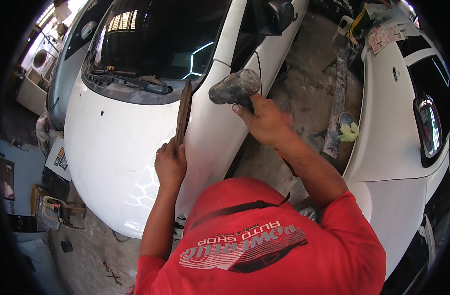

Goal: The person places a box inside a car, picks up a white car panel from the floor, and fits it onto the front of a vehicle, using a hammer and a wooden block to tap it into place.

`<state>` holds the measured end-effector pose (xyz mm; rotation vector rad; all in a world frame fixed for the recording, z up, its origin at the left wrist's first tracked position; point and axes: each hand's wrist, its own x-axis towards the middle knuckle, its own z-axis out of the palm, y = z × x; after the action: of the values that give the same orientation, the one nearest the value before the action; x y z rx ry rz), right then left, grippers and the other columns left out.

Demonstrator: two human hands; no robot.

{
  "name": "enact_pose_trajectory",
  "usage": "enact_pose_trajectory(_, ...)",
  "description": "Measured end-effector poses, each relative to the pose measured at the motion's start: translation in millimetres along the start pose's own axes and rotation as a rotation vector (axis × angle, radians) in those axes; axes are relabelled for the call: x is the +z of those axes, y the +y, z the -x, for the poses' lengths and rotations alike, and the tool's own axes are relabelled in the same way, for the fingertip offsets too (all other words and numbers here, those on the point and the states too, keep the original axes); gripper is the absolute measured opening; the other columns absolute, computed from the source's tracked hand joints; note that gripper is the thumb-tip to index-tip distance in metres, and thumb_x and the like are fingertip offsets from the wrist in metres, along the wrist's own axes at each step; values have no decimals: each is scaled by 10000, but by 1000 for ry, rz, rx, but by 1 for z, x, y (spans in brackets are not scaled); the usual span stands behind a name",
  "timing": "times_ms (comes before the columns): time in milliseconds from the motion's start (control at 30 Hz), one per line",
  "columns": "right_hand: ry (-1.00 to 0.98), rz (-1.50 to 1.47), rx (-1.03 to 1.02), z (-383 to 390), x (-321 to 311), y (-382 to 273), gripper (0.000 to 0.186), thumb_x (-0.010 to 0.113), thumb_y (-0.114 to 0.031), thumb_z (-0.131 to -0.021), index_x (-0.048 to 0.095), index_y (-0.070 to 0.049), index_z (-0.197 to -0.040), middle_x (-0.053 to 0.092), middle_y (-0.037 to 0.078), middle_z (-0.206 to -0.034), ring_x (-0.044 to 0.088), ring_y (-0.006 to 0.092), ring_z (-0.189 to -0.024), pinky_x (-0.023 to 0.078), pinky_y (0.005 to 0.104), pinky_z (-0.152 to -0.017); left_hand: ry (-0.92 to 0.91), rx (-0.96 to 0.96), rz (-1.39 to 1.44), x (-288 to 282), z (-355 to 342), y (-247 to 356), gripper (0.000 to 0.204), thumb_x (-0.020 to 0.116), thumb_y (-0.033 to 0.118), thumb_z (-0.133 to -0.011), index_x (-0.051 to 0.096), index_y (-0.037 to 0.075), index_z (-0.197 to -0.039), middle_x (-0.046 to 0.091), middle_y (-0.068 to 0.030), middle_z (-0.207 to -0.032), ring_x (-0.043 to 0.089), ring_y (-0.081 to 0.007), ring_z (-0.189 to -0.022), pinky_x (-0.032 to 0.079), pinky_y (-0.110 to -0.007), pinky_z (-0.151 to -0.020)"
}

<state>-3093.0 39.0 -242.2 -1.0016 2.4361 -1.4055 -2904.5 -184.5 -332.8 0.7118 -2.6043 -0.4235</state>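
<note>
My left hand [170, 164] is closed round the lower end of a brown wooden stick [183, 112]. The stick points away from me over the edge between the white hood [112, 132] and fender [212, 128]. Its far tip lies near the lower corner of the windshield [156, 39]. In my right hand [265, 120] is a hammer with a thick, dark, scuffed head [235, 86], held above the fender to the right of the stick. Most of its handle is hidden by my fingers. The hammer head and the stick appear apart.
Wiper parts [131, 83] lie at the windshield's base, and a side mirror [281, 17] sticks out beyond. A second white car [392, 123] stands at right. Between the cars, a long dusty board [337, 103] lies on the floor. A small chair [63, 211] is at lower left.
</note>
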Motion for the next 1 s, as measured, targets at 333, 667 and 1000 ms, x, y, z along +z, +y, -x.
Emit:
enact_pose_trajectory(333,-78,42,-92,-11,8,-4,358,645,-302,-1009,596,30,-1133,690,240,-787,702,439,-790,534,502,-740,-35,29,-96,15,-16,6,236,640,160,-953,695,-19,-1097,720,-245,-899,684,-448,-825,531,-521,-810)
enact_pose_trajectory(667,67,89,-583,-50,26,-66,364,669,-286,-959,543,-28,-1182,715,192,-828,705,433,-766,569,504,-710,-60,-36,-138,7,-14,14,194,650,184,-957,702,18,-1043,737,-215,-915,690,-443,-833,546,-520,-803)
enact_pose_trajectory(1000,4,91,-223,-84,31,-53,392,673,-322,-992,595,42,-1113,703,281,-880,710,454,-847,549,495,-765,116,-15,-11,2,-15,-5,210,661,208,-962,702,28,-1063,740,-202,-936,683,-429,-852,540,-529,-791)
